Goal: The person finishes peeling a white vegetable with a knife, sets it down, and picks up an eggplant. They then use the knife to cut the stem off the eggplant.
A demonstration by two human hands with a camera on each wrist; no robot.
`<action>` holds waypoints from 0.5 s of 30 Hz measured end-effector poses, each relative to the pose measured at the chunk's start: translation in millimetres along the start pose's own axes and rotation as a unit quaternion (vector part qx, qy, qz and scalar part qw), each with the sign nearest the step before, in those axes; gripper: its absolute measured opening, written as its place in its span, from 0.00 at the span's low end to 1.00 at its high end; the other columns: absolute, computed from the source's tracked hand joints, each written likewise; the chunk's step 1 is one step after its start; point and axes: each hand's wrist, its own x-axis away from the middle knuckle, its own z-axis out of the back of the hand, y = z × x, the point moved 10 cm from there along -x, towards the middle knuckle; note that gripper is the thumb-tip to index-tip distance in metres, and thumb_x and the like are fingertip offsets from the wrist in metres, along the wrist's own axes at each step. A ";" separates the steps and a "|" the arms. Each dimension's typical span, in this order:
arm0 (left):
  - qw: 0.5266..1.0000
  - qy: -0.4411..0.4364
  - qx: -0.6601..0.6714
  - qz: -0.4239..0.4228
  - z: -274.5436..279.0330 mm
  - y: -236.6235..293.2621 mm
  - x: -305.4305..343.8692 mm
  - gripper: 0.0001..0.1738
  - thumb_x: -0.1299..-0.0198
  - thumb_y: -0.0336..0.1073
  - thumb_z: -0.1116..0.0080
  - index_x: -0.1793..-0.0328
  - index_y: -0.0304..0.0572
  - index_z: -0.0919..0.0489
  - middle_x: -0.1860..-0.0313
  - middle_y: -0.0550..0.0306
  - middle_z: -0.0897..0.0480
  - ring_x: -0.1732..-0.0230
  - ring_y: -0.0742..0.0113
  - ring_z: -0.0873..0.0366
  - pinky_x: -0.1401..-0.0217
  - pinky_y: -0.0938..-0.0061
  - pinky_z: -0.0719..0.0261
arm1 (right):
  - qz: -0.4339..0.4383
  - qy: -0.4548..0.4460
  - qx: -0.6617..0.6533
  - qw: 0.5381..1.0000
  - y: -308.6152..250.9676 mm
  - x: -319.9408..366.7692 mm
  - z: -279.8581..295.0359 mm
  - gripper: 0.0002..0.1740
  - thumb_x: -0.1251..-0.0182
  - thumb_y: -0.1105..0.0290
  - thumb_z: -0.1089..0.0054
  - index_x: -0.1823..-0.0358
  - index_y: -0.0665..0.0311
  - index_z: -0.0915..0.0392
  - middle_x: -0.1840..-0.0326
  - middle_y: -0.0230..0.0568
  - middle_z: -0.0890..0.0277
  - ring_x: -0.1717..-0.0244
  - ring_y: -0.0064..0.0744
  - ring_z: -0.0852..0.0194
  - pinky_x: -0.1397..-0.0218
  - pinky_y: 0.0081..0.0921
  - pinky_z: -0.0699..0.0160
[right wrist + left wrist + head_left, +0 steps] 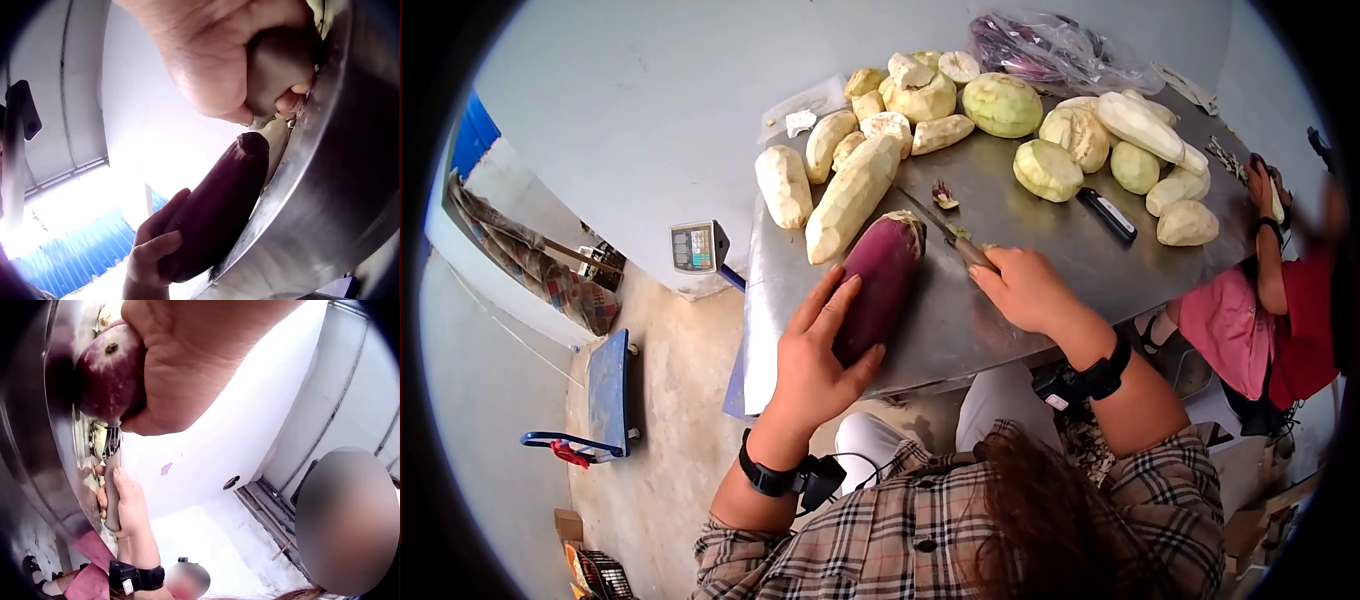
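A large purple eggplant point(882, 285) lies on the metal table, its cut stem end pointing away from the person. My left hand point(815, 350) holds it from the left near its blunt end, thumb and fingers spread around the side. In the right wrist view the same eggplant point(215, 206) shows whole and unpeeled. The right hand point(1032, 292) grips a knife point(973, 254) by its handle, the blade running away to the upper left beyond the eggplant's stem end. A trimmed purple stem piece point(943, 194) lies near the blade.
Long peeled eggplants point(855, 200) lie just beyond, with several pale peeled pieces behind. Round peeled ones point(1048, 170) sit to the right, beside a black oblong object point(1107, 215). A plastic bag point(1060, 50) holds more eggplants. Another person point(1270, 290) is at the right edge.
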 end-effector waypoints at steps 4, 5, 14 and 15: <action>0.997 -0.010 0.049 0.053 -0.3 -6.0 0.2 0.41 0.58 0.28 0.31 0.31 0.34 0.27 0.28 0.39 0.31 0.31 0.47 0.28 0.30 0.64 0.30 | 0.016 0.056 -0.097 0.994 4.5 11.3 5.6 0.18 0.31 0.58 0.45 0.67 0.68 0.23 0.72 0.57 0.23 0.68 0.61 0.23 0.64 0.49 0.27; 0.997 -0.011 0.056 0.057 -0.4 -7.0 -0.1 0.41 0.58 0.29 0.31 0.31 0.33 0.28 0.28 0.39 0.31 0.31 0.48 0.28 0.30 0.64 0.30 | 0.019 0.070 -0.131 0.989 6.6 13.0 7.2 0.17 0.31 0.58 0.44 0.67 0.68 0.24 0.73 0.56 0.23 0.69 0.61 0.24 0.65 0.48 0.28; 0.990 -0.024 0.108 0.092 3.1 -21.9 -5.2 0.41 0.55 0.32 0.31 0.31 0.29 0.29 0.28 0.38 0.31 0.31 0.50 0.29 0.30 0.66 0.31 | 0.085 0.099 -0.109 0.985 0.5 24.5 10.2 0.16 0.32 0.59 0.43 0.65 0.66 0.25 0.76 0.55 0.24 0.71 0.62 0.25 0.68 0.48 0.28; 0.991 -0.023 0.103 0.086 3.7 -21.6 -5.4 0.41 0.55 0.33 0.30 0.31 0.29 0.29 0.28 0.37 0.31 0.31 0.49 0.28 0.31 0.66 0.30 | 0.090 0.092 -0.110 0.986 -2.5 28.1 9.5 0.15 0.32 0.59 0.42 0.65 0.66 0.25 0.76 0.55 0.24 0.71 0.62 0.25 0.69 0.48 0.28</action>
